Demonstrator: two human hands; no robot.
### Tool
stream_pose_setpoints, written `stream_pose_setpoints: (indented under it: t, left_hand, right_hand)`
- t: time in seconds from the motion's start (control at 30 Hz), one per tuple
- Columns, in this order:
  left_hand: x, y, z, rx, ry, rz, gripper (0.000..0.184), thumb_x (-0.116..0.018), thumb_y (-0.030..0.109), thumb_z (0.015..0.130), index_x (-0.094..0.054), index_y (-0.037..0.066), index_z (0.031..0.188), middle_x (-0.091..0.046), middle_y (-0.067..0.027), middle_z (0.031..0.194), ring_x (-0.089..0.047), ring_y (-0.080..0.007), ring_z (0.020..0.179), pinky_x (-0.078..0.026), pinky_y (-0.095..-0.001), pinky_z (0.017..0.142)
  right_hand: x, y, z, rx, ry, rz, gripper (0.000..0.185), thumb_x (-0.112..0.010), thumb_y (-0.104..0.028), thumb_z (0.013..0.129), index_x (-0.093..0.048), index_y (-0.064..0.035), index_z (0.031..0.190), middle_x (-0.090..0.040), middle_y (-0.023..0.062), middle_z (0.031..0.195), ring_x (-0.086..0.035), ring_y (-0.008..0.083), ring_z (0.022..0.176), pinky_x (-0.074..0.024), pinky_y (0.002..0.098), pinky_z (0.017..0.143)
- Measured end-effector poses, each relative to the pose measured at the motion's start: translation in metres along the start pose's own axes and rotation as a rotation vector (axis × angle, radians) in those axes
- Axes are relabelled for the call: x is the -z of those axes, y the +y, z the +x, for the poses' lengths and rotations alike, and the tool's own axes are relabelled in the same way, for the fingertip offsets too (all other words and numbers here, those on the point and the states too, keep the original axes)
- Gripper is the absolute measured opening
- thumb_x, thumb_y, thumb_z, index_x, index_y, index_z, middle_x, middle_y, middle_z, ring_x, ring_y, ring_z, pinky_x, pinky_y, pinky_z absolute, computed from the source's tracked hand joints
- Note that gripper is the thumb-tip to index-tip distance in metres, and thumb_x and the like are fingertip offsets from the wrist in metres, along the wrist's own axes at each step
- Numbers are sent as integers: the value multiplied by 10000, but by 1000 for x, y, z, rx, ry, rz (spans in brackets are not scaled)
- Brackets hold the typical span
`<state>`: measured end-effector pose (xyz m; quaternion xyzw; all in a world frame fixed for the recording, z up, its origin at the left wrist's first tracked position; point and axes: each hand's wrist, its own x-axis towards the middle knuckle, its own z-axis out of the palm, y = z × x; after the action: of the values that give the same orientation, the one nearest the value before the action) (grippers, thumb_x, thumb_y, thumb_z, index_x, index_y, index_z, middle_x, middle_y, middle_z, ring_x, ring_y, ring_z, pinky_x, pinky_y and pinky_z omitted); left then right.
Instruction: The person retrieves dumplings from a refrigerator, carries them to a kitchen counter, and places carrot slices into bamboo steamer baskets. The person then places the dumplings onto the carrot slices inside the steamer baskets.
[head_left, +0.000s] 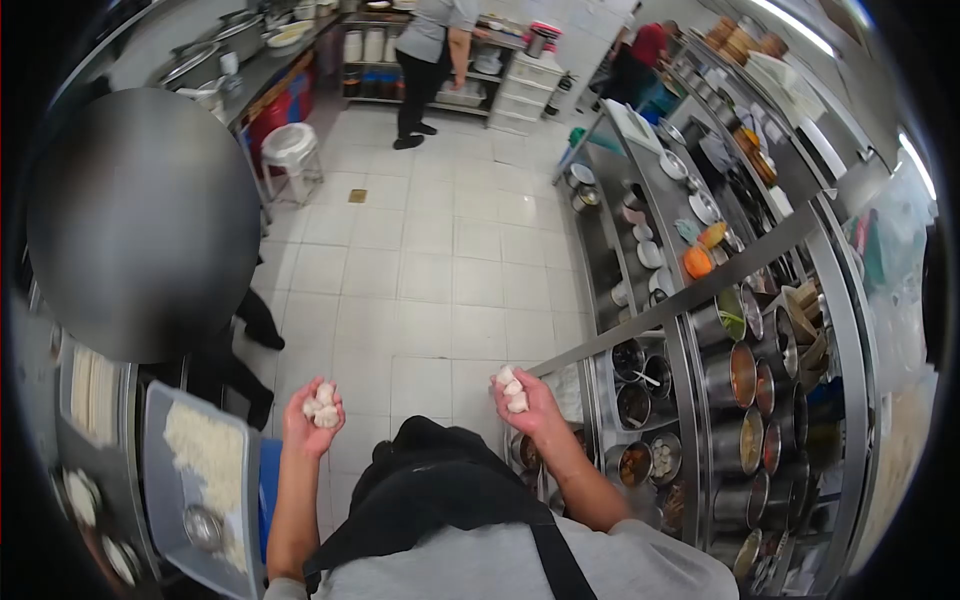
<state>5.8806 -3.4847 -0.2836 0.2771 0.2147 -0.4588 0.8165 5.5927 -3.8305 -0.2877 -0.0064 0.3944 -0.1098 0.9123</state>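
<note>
My left hand (314,418) is raised palm up over the floor, its fingers curled round several small whitish pieces (321,404). To the right, my right hand (530,405) cups more of these pale pieces (511,388), which rest on the palm and fingers. The pieces look rounded and lumpy; what they are I cannot tell. Both hands are held apart, in front of the black apron (440,480). Near my left forearm stands a grey plastic tub (158,480) with white grain-like food (205,450) and a metal bowl (203,526) in it.
Metal shelving (690,400) with pots of food runs along the right. A person behind a blurred patch stands at the left. Another person (425,50) stands at the back counter, and one in red (648,50) is farther right. A white stool (291,150) stands back left.
</note>
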Motion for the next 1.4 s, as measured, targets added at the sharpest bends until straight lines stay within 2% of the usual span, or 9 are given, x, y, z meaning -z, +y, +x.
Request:
stream_pose_setpoints:
  t: [0.23, 0.43, 0.53, 0.93, 1.03, 1.1, 1.13, 1.17, 1.4]
  left_hand:
    - [-149, 60, 178, -1, -113, 303, 284, -669, 257, 962, -650, 105, 1201, -691, -98, 1143, -684, -252, 877, -591, -386, 745]
    - [-14, 71, 294, 156, -27, 376, 168, -646, 295, 940, -623, 132, 972, -683, -58, 897, -685, -272, 785, -595, -413, 643]
    - [6, 55, 311, 221, 363, 468, 162, -644, 288, 936, -612, 130, 944, -653, -57, 868, -664, -266, 769, -584, -422, 654]
    - [-126, 29, 602, 381, 475, 659, 176, -638, 260, 923, -570, 123, 834, -533, -51, 750, -582, -246, 705, -541, -460, 697]
    - [-241, 31, 734, 320, 168, 897, 201, -624, 235, 915, -527, 147, 762, -488, -23, 698, -547, -232, 672, -512, -408, 680]
    - [-327, -9, 865, 302, 199, 895, 143, -651, 273, 929, -572, 159, 961, -555, -27, 890, -572, -222, 754, -511, -400, 634]
    - [-371, -22, 927, 497, -166, 841, 202, -656, 292, 933, -586, 152, 1062, -582, -50, 986, -595, -234, 804, -537, -401, 630]
    - [-462, -67, 909, 254, -30, 936, 181, -636, 297, 949, -619, 156, 1062, -604, -53, 963, -615, -230, 822, -542, -375, 618]
    - [-691, -236, 951, 528, -302, 618, 253, -664, 252, 922, -636, 117, 1135, -671, -101, 1074, -655, -278, 894, -591, -410, 740]
  right_hand:
    - [-27, -119, 72, 68, 16, 163, 269, -621, -283, 1040, -606, -81, 1218, -681, 122, 1122, -683, 219, 896, -535, 305, 614]
    - [-75, -219, 141, 224, -170, 218, 355, -629, -308, 1038, -608, -8, 1227, -677, 79, 1056, -681, 202, 875, -524, 301, 608]
    - [-92, -256, 151, 232, -219, 295, 336, -619, -321, 1044, -606, -45, 1236, -677, 77, 1083, -677, 200, 887, -518, 302, 621]
    - [-67, -394, 197, 430, -89, 619, 339, -622, -311, 1021, -628, -26, 1203, -685, 113, 1067, -679, 238, 891, -521, 332, 645]
    - [-82, -462, 211, 503, -51, 625, 283, -651, -288, 1004, -637, -55, 1164, -703, 110, 1082, -687, 240, 865, -524, 324, 609]
    - [-117, -500, 202, 538, -50, 574, 281, -647, -292, 1003, -638, -62, 1164, -705, 111, 1082, -689, 243, 858, -525, 325, 609]
    - [-136, -526, 200, 553, -59, 524, 280, -645, -294, 1003, -639, -65, 1164, -706, 111, 1083, -690, 244, 855, -525, 326, 610]
    - [-151, -545, 201, 594, -53, 504, 278, -642, -298, 1004, -640, -70, 1164, -707, 113, 1086, -690, 245, 851, -525, 327, 609]
    - [-155, -612, 216, 667, 123, 591, 272, -627, -303, 1000, -650, -84, 1160, -711, 117, 1088, -684, 248, 840, -519, 312, 614]
